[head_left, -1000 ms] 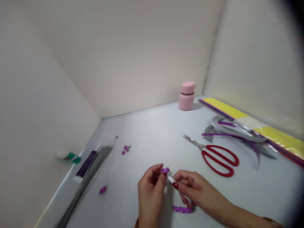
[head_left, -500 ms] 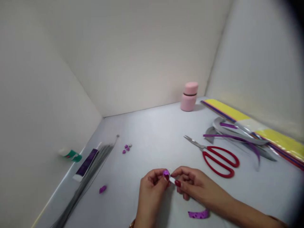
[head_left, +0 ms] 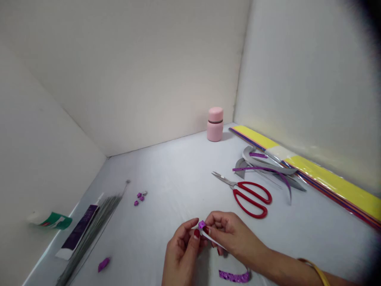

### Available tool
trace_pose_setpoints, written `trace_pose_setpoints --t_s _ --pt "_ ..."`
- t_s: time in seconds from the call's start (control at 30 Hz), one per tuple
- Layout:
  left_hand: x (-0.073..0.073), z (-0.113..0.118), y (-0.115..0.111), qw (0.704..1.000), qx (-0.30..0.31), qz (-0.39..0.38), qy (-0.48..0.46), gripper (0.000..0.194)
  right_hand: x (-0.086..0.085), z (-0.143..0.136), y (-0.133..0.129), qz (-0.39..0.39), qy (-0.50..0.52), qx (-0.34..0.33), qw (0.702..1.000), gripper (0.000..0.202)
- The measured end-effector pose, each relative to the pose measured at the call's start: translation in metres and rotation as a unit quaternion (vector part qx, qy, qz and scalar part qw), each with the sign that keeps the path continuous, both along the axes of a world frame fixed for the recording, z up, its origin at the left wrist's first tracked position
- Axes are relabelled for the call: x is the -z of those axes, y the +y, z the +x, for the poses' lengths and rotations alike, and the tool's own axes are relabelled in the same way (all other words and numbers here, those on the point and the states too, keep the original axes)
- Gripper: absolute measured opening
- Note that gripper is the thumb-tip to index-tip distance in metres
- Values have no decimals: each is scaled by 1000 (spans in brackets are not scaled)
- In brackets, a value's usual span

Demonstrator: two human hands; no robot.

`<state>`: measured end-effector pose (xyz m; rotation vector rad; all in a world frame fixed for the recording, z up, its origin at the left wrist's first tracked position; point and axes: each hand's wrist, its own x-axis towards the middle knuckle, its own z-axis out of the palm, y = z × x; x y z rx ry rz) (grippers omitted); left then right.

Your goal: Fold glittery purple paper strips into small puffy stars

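Note:
At the bottom centre, my right hand (head_left: 230, 232) pinches a small folded part of a shiny purple strip (head_left: 202, 225) between thumb and fingers. A white-backed length of it runs down beneath that hand. My left hand (head_left: 183, 252) is curled at the left side of the folded part, its thumb tip at the edge and its index fingertip a little apart; the fingers behind are partly hidden. Below my right hand lies a curved purple strip end (head_left: 233, 276); whether it joins the held piece is hidden.
Red-handled scissors (head_left: 251, 198) lie right of centre, before loose strips (head_left: 268, 169) and yellow-topped packs (head_left: 321, 167). A pink jar (head_left: 214, 125) stands behind. Leftward are small purple pieces (head_left: 139, 196), another purple piece (head_left: 103, 264), wires (head_left: 92, 234), a purple tube (head_left: 79, 230) and a green-white tube (head_left: 53, 221).
The view has shifted to the right. My right hand has moved onto the folded purple part, while my left thumb and index finger have parted slightly at its side.

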<state>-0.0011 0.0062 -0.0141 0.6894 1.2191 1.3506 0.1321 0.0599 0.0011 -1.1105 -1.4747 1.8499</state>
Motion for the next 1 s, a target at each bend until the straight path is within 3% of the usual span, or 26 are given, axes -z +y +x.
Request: trace_pose_setpoints --t_s 0.2,0.43,0.57,0.8,0.87,1.0 --pt "3 1 2 996 -2 -17 86 25 3 0 0 -12 0 -3 1000 16" --pt "-5 -3 3 990 -10 -14 142 17 -1 -2 -2 -38 16 -23 999 16" --pt "-10 -4 2 987 -16 -13 159 13 0 0 -2 -20 13 -43 999 15" --pt "-16 -3 5 989 -60 -36 133 11 10 9 -1 -54 20 -81 995 20" --pt "-18 -5 6 989 -74 -40 118 11 8 10 1 -6 22 -99 995 17" --pt "-20 -10 7 992 -78 -53 87 11 0 11 2 231 18 -143 962 18"
